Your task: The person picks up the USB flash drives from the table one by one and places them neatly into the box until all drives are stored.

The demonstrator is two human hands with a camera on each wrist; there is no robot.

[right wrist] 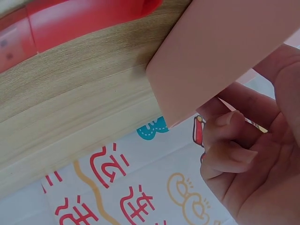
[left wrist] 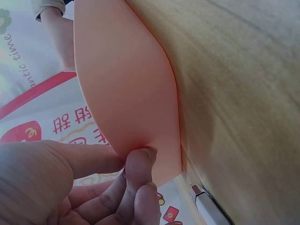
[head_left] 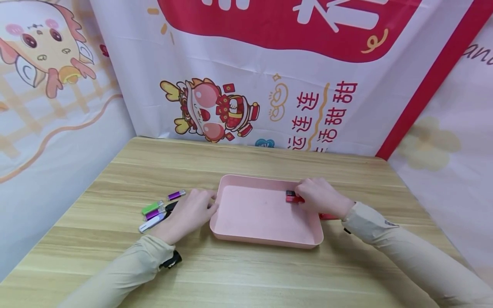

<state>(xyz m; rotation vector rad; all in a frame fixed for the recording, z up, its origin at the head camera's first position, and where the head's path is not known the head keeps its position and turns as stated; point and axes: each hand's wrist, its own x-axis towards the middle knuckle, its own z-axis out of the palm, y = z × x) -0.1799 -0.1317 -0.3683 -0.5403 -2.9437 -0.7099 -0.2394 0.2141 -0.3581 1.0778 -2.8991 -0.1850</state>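
A shallow pink tray (head_left: 265, 214) sits on the table between the two hands. My left hand (head_left: 192, 214) pinches its left wall, thumb and fingers at the rim, as the left wrist view shows from close up. Over the tray's right wall reaches my right hand (head_left: 319, 196), holding a small red-and-black USB stick (head_left: 291, 196) inside near the back right corner. In the right wrist view, the outer tray wall (right wrist: 215, 51) hides the fingertips and the stick; the other fingers of the right hand (right wrist: 248, 145) are curled outside it.
Left of the tray lie several USB sticks: a purple one (head_left: 176, 195), a green one (head_left: 151, 207), a white-lavender one (head_left: 152, 223) and a black one (head_left: 171, 206). A red object (right wrist: 93, 21) with a translucent end lies right of the tray. Printed cloth (head_left: 269, 64) hangs behind the table.
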